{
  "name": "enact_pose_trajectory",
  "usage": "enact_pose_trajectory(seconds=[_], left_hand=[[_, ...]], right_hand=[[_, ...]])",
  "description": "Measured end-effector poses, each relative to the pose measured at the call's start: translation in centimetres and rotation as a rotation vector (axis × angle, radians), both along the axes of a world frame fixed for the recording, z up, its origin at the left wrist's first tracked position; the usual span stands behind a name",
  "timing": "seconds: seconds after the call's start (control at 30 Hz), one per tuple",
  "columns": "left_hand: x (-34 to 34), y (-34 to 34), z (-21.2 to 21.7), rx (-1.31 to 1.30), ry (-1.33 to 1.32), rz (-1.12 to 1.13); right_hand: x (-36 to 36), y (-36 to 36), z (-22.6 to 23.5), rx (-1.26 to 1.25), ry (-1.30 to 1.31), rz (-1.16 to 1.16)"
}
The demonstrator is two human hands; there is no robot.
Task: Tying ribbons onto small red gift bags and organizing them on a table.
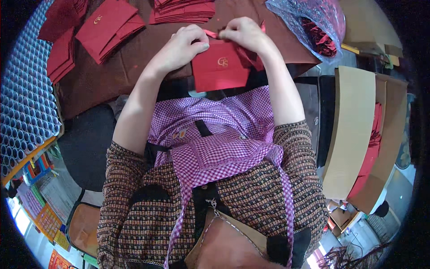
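A small red paper gift bag (pixel 219 74) with a gold emblem hangs over the near edge of the brown-covered table, in front of my apron. My left hand (pixel 186 47) is closed at its upper left corner, the thumb lying along the top edge. A short piece of shiny red ribbon (pixel 210 33) shows between my two hands. Thumb and fingers of my right hand (pixel 245 35) are pinched together at the ribbon, just above the bag's top edge. More red ribbon lies beside the right wrist. The exact grip of the fingertips is partly hidden.
Stacks of red paper bags (pixel 109 29) lie at the far left, with another stack (pixel 181 11) at the far middle. A clear plastic bag of red ribbon pieces (pixel 322 38) sits at far right. An open cardboard box (pixel 354 130) stands right; a panel of blue-white tubes (pixel 27 103) stands left.
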State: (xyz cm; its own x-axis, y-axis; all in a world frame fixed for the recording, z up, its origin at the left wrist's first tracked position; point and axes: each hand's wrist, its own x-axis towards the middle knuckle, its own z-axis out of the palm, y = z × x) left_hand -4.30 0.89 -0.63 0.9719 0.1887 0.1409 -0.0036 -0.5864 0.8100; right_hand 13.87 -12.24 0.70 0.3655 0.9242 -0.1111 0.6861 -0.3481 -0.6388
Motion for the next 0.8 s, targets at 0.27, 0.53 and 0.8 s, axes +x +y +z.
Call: enact_pose_trajectory(seconds=[0.27,0.53,0.8], left_hand=[[-0.4,0.1,-1.3,0.072,0.082,0.007],[-0.2,0.5,-1.6,0.03,0.044,-0.01],[-0.1,0.3,-1.3,-0.238,0.075,0.055]], right_hand=[[0.4,1.4,0.1,0.129,0.048,-0.328],[0.2,0.2,0.5,0.487,0.447,-0.33],[6.9,-3.1,-2.7,0.276,-0.541,-0.576]])
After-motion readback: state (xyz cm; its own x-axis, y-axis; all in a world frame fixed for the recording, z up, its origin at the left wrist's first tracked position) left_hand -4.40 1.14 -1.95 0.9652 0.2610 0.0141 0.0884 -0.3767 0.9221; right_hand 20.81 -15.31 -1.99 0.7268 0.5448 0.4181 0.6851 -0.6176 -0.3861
